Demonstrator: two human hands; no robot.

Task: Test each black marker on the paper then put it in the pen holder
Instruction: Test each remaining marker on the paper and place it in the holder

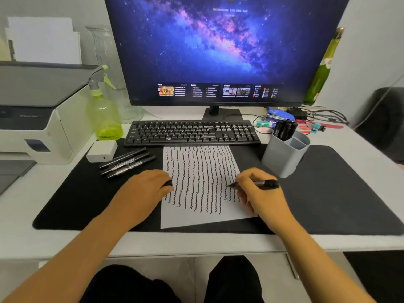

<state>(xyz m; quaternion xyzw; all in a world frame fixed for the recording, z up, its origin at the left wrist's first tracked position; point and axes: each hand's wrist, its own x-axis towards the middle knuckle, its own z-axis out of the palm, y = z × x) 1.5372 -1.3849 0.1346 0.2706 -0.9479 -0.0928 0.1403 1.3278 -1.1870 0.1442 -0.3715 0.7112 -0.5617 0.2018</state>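
A white sheet of paper [201, 217] covered in wavy black lines lies on the black desk mat [328, 193]. My right hand [260, 195] grips an uncapped black marker [265, 184] with its tip on the paper's right side. My left hand [146, 186] rests on the paper's left edge, closed around a small black piece that looks like the marker's cap [167, 184]. Three black markers [127, 162] lie side by side on the mat at the left. A grey pen holder [284, 156] stands to the right of the paper with several black markers [284, 129] in it.
A black keyboard [192, 133] sits just behind the paper, a monitor [218, 51] behind that. A green spray bottle [105, 114], white charger [101, 150] and printer [32, 119] stand at the left. Cables and small items [306, 119] clutter the back right.
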